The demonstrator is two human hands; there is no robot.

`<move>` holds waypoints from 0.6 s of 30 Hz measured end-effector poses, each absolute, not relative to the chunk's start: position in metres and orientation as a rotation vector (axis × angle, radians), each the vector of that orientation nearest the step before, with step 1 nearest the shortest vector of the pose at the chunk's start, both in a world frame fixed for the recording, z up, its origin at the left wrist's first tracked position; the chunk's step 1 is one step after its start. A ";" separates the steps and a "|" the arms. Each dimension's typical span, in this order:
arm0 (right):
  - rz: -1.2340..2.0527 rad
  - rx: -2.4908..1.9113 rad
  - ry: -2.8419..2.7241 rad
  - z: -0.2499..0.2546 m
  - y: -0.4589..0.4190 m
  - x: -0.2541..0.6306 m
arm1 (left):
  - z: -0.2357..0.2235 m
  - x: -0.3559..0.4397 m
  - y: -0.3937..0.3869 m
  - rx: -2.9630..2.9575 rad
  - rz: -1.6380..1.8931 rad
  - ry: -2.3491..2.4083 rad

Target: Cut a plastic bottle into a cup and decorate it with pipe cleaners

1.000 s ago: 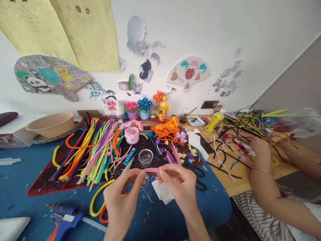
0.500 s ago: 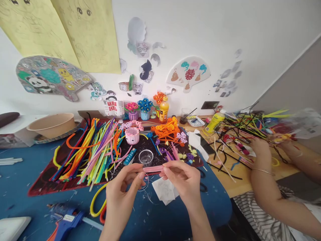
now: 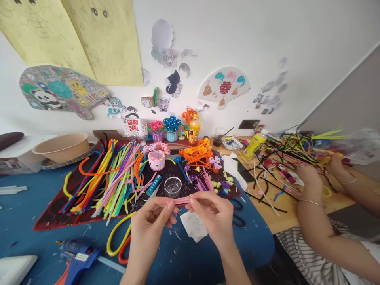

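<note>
Pinched between both hands is a short bundle of pink pipe cleaners [image 3: 181, 201], stretched level above the table's front. My left hand [image 3: 152, 219] grips its left end with thumb and forefinger. At the right end, my right hand [image 3: 212, 213] is closed on it in the same way. Just beyond the bundle sits a small clear round dish [image 3: 172, 187]. Under the hands lies a crumpled white paper [image 3: 193, 226]. Past the dish stands a pink pipe-cleaner pot [image 3: 156, 160], and a teal packet [image 3: 154, 185] lies to the left of the dish.
Many coloured pipe cleaners [image 3: 118, 178] lie on a dark mat at left. A blue glue gun [image 3: 81, 263] and yellow-and-red-handled scissors [image 3: 114, 241] are nearer me. Orange pipe-cleaner pieces [image 3: 196, 154] lie behind. A co-worker's arms [image 3: 311, 213] reach over the wooden table at right.
My hands have drawn slightly closer together, with the left shifting right and less of the pink bundle showing between them. The co-worker's far hand has moved a little.
</note>
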State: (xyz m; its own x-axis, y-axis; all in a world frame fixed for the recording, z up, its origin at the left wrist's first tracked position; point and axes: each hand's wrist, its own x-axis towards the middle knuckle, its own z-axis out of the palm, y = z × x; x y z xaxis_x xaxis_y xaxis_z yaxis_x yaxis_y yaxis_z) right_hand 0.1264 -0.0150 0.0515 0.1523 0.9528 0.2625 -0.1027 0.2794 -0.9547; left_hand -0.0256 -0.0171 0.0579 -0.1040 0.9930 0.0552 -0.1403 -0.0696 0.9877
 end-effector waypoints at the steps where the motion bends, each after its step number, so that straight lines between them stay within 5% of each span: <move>1: 0.964 -0.984 -1.113 0.051 -0.015 0.124 | 0.057 -0.024 -0.018 1.058 1.414 1.139; 18: 0.887 -0.997 -0.837 0.044 -0.023 0.096 | 0.054 0.004 -0.022 0.741 1.714 1.126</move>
State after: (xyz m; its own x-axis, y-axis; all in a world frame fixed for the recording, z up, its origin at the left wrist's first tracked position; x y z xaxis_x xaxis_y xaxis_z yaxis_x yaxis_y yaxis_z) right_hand 0.0956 -0.0229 0.0442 0.3976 0.9011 0.1730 -0.2253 0.2786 -0.9336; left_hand 0.0044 -0.0215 0.0541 -0.3909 0.9204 -0.0033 -0.3684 -0.1532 0.9170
